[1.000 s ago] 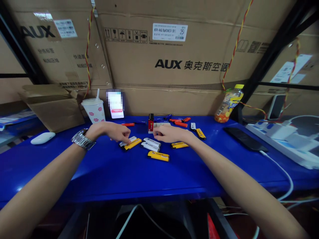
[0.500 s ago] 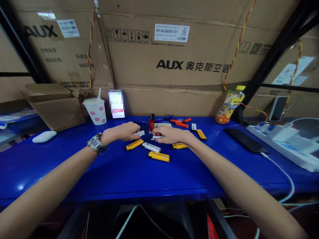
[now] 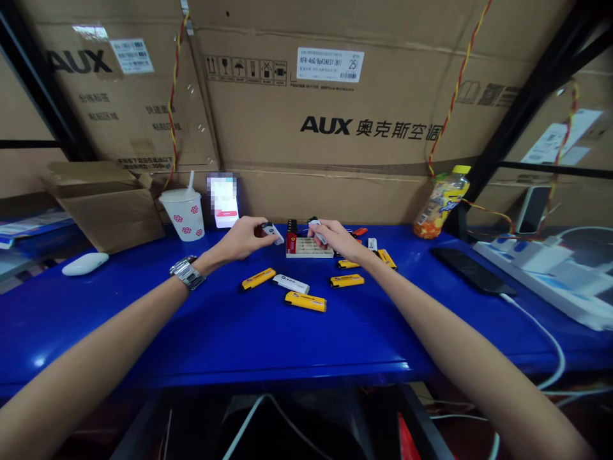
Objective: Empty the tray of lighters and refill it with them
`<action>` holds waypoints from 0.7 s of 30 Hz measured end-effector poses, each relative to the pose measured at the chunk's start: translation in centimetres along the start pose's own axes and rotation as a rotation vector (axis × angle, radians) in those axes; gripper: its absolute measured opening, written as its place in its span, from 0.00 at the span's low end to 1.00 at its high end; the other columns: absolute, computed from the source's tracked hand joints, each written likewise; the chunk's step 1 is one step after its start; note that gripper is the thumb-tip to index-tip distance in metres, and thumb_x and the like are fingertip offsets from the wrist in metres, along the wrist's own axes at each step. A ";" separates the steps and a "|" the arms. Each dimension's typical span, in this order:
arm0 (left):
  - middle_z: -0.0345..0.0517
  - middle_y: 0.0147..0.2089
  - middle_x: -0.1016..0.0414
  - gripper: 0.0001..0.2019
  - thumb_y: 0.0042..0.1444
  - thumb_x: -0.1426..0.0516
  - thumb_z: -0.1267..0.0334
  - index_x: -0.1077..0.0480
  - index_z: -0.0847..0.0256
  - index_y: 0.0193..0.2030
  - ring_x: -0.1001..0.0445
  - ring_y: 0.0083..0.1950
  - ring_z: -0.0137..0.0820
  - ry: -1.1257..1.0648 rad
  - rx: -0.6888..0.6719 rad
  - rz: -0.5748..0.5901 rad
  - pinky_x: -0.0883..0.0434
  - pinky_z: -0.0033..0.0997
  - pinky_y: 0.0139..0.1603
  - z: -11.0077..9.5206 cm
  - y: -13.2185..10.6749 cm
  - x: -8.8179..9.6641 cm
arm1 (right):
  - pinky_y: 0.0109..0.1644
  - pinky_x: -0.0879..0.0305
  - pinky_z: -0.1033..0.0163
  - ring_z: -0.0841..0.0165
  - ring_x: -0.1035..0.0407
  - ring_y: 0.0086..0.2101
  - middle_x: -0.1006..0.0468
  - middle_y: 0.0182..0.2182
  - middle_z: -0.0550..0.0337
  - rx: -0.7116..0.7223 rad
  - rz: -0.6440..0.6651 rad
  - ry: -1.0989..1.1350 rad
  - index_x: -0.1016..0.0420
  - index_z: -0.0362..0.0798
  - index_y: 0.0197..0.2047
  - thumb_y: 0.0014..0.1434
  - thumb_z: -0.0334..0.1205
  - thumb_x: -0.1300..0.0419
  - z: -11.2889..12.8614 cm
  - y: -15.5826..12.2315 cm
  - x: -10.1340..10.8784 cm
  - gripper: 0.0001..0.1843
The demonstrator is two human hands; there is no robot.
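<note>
My left hand point(image 3: 249, 236) pinches a white lighter point(image 3: 272, 233) with a black top, raised left of a pale divided tray point(image 3: 310, 248). Over the tray's right part, my right hand point(image 3: 335, 238) grips another white lighter point(image 3: 316, 229), its black top pointing up. Red lighters point(image 3: 291, 241) with black tops stand in a row along the tray's left side. In front lie a yellow lighter point(image 3: 258, 279), a white lighter point(image 3: 291, 283) and a nearer yellow lighter point(image 3: 305, 301). Another yellow lighter point(image 3: 347, 280) rests below my right hand.
Orange and blue lighters lie partly hidden behind my right hand. A patterned cup point(image 3: 182, 214) and a lit phone point(image 3: 224, 201) stand at back left. To the right are a drink bottle point(image 3: 441, 201), a black phone point(image 3: 473, 271) and a power strip point(image 3: 546, 281). Cardboard boxes point(image 3: 335, 150) wall the back.
Both hands have risen from the tabletop, each with a white lighter. My right hand has shifted right and back, uncovering the divided tray.
</note>
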State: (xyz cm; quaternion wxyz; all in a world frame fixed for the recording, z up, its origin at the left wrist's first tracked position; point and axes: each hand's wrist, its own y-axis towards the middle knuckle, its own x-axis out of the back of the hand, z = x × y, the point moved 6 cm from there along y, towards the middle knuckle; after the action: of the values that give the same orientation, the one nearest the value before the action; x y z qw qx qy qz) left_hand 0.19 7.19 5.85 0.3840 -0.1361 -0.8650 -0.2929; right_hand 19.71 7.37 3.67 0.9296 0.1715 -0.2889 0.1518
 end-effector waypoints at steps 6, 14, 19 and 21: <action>0.48 0.34 0.26 0.12 0.49 0.40 0.57 0.30 0.64 0.34 0.29 0.36 0.32 -0.214 0.003 -0.133 0.33 0.32 0.35 -0.7 -0.4 0.4 | 0.27 0.40 0.67 0.73 0.39 0.23 0.34 0.23 0.62 0.009 -0.055 0.111 0.42 0.48 0.33 0.66 0.53 0.54 -0.9 0.2 -0.4 0.17; 0.43 0.31 0.28 0.09 0.53 0.42 0.63 0.35 0.63 0.38 0.29 0.32 0.29 -0.693 0.124 0.008 0.30 0.31 0.33 -1.1 -0.6 -2.4 | 0.18 0.56 0.68 0.77 0.53 0.15 0.46 0.14 0.69 -0.013 -0.160 0.398 0.35 0.47 0.24 0.60 0.61 0.48 -1.4 0.8 -0.5 0.26; 0.41 0.31 0.31 0.05 0.55 0.44 0.67 0.37 0.62 0.38 0.32 0.28 0.25 -0.825 0.216 0.034 0.33 0.28 0.28 -1.2 -0.7 -3.3 | 0.17 0.57 0.67 0.76 0.53 0.14 0.50 0.10 0.68 -0.038 -0.312 0.409 0.43 0.49 0.16 0.59 0.64 0.50 -1.7 0.4 0.5 0.31; 0.38 0.26 0.34 0.05 0.57 0.44 0.66 0.39 0.61 0.34 0.36 0.24 0.23 -0.874 0.253 0.014 0.37 0.25 0.24 -1.4 -0.8 -3.3 | 0.16 0.57 0.67 0.76 0.54 0.13 0.51 0.10 0.68 -0.079 -0.335 0.407 0.46 0.50 0.15 0.58 0.66 0.51 -1.9 0.3 0.6 0.32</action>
State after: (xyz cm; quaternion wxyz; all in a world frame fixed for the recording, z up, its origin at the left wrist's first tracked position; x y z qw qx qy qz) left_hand 2.84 5.67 3.78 -0.0015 -0.2048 -0.9740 -0.0973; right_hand 20.96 8.53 2.60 0.9867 0.1465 -0.0694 0.0158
